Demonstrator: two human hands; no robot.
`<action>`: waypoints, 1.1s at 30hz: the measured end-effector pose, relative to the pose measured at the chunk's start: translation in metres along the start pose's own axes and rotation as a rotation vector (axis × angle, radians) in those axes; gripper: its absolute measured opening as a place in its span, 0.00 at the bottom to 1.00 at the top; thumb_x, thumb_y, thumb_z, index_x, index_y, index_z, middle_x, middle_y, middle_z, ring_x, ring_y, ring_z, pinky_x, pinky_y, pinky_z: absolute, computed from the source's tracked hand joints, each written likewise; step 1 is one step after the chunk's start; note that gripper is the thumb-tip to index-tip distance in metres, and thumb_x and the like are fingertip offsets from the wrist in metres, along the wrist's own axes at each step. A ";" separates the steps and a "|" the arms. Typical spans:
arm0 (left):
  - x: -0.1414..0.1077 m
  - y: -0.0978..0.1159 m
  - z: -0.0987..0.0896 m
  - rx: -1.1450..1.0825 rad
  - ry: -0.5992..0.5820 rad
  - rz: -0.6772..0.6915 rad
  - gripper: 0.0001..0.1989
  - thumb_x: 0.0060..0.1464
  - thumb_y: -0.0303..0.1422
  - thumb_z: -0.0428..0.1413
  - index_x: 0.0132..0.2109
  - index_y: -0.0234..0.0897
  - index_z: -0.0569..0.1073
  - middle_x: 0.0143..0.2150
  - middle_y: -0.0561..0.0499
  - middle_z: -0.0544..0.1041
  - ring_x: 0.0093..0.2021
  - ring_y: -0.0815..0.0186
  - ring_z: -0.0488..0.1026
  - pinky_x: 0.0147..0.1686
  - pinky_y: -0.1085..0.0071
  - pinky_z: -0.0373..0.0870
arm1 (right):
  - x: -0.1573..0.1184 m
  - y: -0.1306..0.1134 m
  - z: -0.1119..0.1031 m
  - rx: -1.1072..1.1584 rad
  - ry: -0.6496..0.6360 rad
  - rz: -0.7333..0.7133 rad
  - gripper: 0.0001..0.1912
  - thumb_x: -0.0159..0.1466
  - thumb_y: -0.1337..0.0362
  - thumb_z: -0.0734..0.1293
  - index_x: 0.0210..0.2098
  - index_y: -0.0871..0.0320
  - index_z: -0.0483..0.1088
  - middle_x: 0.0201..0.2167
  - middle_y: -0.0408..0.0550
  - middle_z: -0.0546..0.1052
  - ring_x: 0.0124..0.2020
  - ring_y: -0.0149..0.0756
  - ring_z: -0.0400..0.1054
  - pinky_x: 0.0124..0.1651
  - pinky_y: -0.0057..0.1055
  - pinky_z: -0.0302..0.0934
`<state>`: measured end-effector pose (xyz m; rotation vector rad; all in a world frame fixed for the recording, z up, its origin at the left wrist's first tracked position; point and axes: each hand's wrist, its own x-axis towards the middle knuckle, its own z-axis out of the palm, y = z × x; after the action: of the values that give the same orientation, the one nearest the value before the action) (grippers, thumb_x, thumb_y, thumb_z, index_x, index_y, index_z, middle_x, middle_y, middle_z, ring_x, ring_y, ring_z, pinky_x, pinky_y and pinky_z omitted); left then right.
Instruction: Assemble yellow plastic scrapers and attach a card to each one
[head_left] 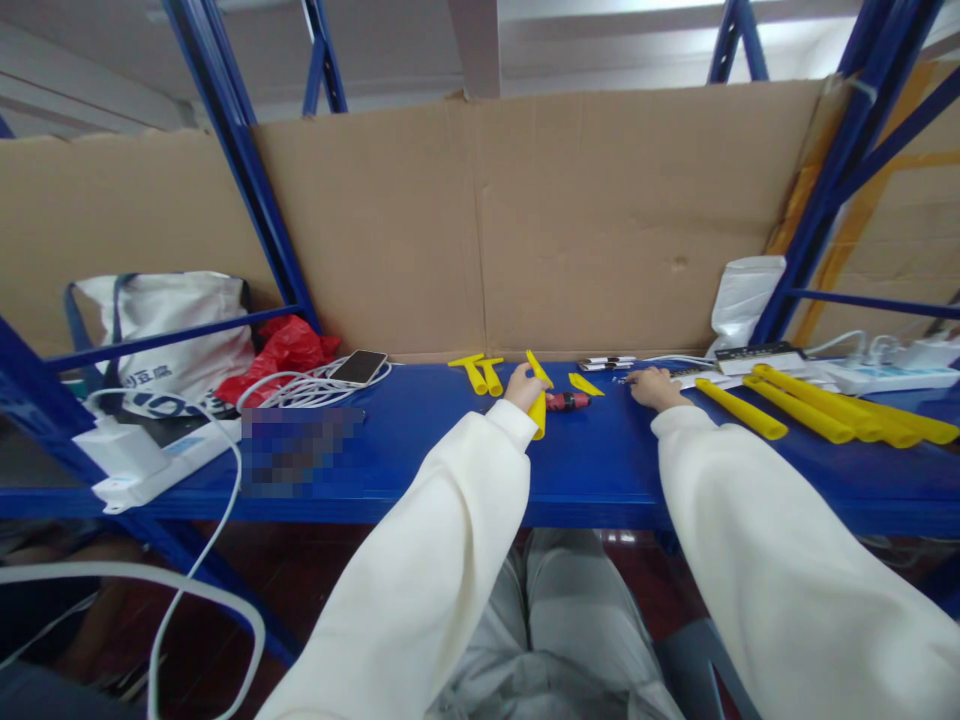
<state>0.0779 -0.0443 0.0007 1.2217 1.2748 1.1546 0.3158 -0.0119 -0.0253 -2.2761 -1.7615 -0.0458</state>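
My left hand (523, 388) is closed around a yellow T-shaped plastic piece (539, 415), its crossbar at the top and its stem pointing toward me. Just right of it lies a red and black tool (568, 401), partly hidden behind the piece. A flat yellow piece (586, 385) rests behind the tool. Farther right, my right hand (654, 389) is down at the tabletop, fingertips together beside some tiny shiny parts (619, 380); what they pinch, if anything, is too small to make out. Two more yellow T-shaped pieces (474, 375) (491, 377) lie left of my left hand.
Several yellow tubes (806, 408) lie at the right of the blue table (592, 470). Behind them are a power strip (885, 377) and a white pouch (746, 305). On the left are a phone (359, 368), coiled white cable (300, 391), a red bag (281, 355) and a tote bag (176, 340).
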 end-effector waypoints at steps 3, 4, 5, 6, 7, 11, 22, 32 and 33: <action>-0.003 0.002 0.000 -0.007 -0.003 -0.022 0.29 0.55 0.18 0.52 0.64 0.37 0.62 0.42 0.47 0.79 0.26 0.71 0.76 0.21 0.79 0.68 | -0.002 -0.003 -0.003 0.006 -0.018 0.019 0.24 0.65 0.68 0.59 0.57 0.52 0.74 0.60 0.61 0.68 0.62 0.58 0.59 0.59 0.60 0.57; -0.004 0.003 0.000 -0.009 -0.003 -0.028 0.29 0.56 0.18 0.52 0.64 0.37 0.62 0.41 0.47 0.79 0.26 0.71 0.76 0.21 0.79 0.68 | -0.003 -0.004 -0.004 0.007 -0.022 0.026 0.24 0.65 0.68 0.58 0.57 0.52 0.74 0.60 0.61 0.68 0.63 0.57 0.59 0.60 0.60 0.57; -0.004 0.003 0.000 -0.012 -0.003 -0.032 0.29 0.56 0.18 0.52 0.64 0.37 0.62 0.41 0.47 0.78 0.26 0.71 0.76 0.21 0.79 0.68 | -0.004 -0.005 -0.005 0.007 -0.023 0.030 0.23 0.66 0.68 0.58 0.56 0.51 0.74 0.60 0.60 0.68 0.63 0.57 0.59 0.60 0.59 0.56; -0.004 0.003 0.000 -0.015 -0.005 -0.035 0.29 0.57 0.18 0.52 0.64 0.37 0.61 0.42 0.47 0.78 0.26 0.71 0.76 0.21 0.79 0.68 | -0.004 -0.006 -0.005 0.007 -0.021 0.032 0.23 0.66 0.68 0.58 0.56 0.51 0.74 0.60 0.59 0.69 0.63 0.56 0.59 0.60 0.59 0.56; -0.004 0.003 0.000 -0.019 -0.006 -0.037 0.29 0.57 0.18 0.52 0.64 0.38 0.61 0.42 0.47 0.78 0.27 0.71 0.76 0.22 0.79 0.68 | -0.004 -0.006 -0.005 0.007 -0.017 0.031 0.22 0.66 0.68 0.58 0.55 0.50 0.75 0.59 0.59 0.69 0.62 0.55 0.59 0.60 0.59 0.56; -0.003 0.002 0.000 -0.020 -0.014 -0.038 0.29 0.57 0.18 0.52 0.63 0.38 0.61 0.43 0.47 0.78 0.28 0.70 0.77 0.22 0.79 0.68 | -0.004 -0.006 -0.005 0.005 -0.005 0.009 0.22 0.66 0.68 0.57 0.54 0.51 0.75 0.58 0.59 0.70 0.61 0.56 0.60 0.59 0.58 0.57; -0.004 0.002 0.001 -0.037 -0.025 -0.037 0.30 0.55 0.18 0.51 0.63 0.38 0.61 0.42 0.48 0.77 0.26 0.71 0.76 0.24 0.77 0.69 | -0.004 -0.006 -0.004 -0.004 -0.029 -0.012 0.25 0.65 0.68 0.57 0.59 0.52 0.72 0.62 0.61 0.67 0.64 0.59 0.58 0.60 0.62 0.55; -0.002 0.000 0.001 -0.018 -0.027 -0.022 0.29 0.55 0.17 0.51 0.63 0.37 0.61 0.41 0.48 0.77 0.24 0.73 0.73 0.23 0.79 0.68 | -0.009 -0.009 -0.007 -0.019 -0.058 -0.004 0.26 0.67 0.68 0.55 0.61 0.53 0.70 0.64 0.61 0.65 0.66 0.58 0.55 0.62 0.61 0.53; -0.002 0.000 0.001 -0.012 -0.025 -0.021 0.29 0.55 0.18 0.51 0.63 0.37 0.61 0.41 0.48 0.77 0.24 0.73 0.74 0.23 0.79 0.68 | -0.009 -0.009 -0.007 -0.020 -0.049 -0.005 0.26 0.67 0.68 0.55 0.60 0.53 0.71 0.63 0.61 0.66 0.66 0.58 0.56 0.62 0.61 0.53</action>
<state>0.0791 -0.0466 0.0009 1.2078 1.2581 1.1268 0.3056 -0.0194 -0.0188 -2.3060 -1.7990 -0.0088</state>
